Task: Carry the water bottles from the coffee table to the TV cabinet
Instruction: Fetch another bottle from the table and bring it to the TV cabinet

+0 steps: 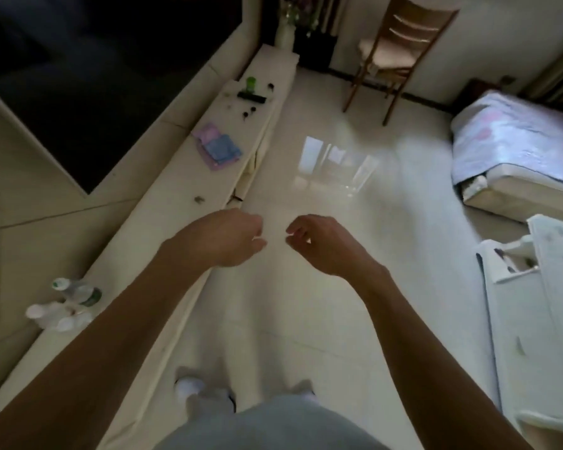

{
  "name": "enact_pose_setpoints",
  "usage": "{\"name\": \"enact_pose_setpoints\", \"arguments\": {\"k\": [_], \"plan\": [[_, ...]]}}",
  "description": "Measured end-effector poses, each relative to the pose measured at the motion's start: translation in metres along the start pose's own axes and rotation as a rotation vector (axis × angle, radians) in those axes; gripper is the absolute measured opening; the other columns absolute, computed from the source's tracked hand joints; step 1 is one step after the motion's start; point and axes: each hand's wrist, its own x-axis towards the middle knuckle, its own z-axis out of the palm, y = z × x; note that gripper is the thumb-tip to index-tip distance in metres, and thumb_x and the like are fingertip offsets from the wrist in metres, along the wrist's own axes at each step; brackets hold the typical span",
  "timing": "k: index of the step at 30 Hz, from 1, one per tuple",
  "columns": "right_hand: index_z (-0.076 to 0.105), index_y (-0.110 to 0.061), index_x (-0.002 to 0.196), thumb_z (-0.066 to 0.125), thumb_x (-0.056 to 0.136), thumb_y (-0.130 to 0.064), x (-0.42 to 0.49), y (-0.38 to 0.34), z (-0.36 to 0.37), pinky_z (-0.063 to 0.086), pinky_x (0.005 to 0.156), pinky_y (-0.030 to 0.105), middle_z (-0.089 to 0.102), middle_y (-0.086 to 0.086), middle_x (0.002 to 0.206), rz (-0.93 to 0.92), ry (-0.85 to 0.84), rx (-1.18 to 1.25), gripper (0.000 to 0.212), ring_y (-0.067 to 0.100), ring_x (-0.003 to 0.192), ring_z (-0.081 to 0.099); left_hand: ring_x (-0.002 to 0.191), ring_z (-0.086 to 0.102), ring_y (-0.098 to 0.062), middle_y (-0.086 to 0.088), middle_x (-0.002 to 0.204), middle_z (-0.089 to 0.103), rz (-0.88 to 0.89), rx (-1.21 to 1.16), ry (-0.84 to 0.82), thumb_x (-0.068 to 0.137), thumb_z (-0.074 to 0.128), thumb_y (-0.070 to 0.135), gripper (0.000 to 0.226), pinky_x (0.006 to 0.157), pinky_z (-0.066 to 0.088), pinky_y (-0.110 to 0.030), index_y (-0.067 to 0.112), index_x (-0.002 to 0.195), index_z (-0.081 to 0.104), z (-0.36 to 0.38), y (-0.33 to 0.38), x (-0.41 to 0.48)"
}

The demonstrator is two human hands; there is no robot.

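A long white TV cabinet (pixel 176 190) runs along the left wall under a dark TV screen (pixel 78 76). At its near end stand three water bottles (pixel 69 303): one with a green label (pixel 82 292) and two with white caps, partly behind my left forearm. My left hand (pixel 221 238) and my right hand (pixel 322 245) hang over the floor in front of me, fingers loosely curled, holding nothing. The white coffee table (pixel 533 303) shows at the right edge; no bottles are visible on it.
On the cabinet lie folded purple and blue cloths (pixel 216 147), a green cup (pixel 250 84) and a dark remote (pixel 251 97). A white vase (pixel 285 34) stands at its far end. A wooden chair (pixel 394 53) and a covered bed (pixel 517 141) are beyond. Glossy tiled floor (pixel 306 190) lies between.
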Motion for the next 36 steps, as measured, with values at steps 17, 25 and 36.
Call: {"name": "enact_pose_setpoints", "arguments": {"k": [17, 25, 36], "plan": [[0.064, -0.019, 0.117, 0.054, 0.093, -0.044, -0.310, 0.270, -0.167, 0.050, 0.092, 0.037, 0.065, 0.004, 0.121, 0.738, 0.316, 0.078, 0.035, 0.019, 0.105, 0.061, 0.106, 0.057, -0.016, 0.003, 0.123, 0.062, 0.745, 0.336, -0.081, 0.098, 0.045, 0.044, 0.034, 0.082, 0.042, -0.026, 0.026, 0.125, 0.055, 0.007, 0.442, 0.079], [0.062, -0.023, 0.117, 0.054, 0.092, -0.048, -0.368, 0.311, -0.159, 0.050, 0.093, 0.040, 0.066, 0.003, 0.119, 0.919, 0.335, 0.156, 0.037, 0.019, 0.103, 0.061, 0.113, 0.057, -0.019, 0.001, 0.128, 0.060, 0.861, 0.477, -0.188, 0.098, 0.044, 0.046, 0.037, 0.094, 0.047, -0.033, 0.025, 0.128, 0.053, 0.037, 0.513, 0.095], [0.061, -0.020, 0.121, 0.052, 0.094, -0.045, -0.307, 0.385, -0.166, 0.048, 0.092, 0.036, 0.064, 0.002, 0.122, 0.925, 0.165, 0.210, 0.038, 0.018, 0.106, 0.059, 0.108, 0.057, -0.019, 0.002, 0.123, 0.062, 0.778, 0.469, -0.283, 0.097, 0.044, 0.047, 0.036, 0.091, 0.048, -0.034, 0.027, 0.126, 0.054, 0.038, 0.509, 0.214]]}}
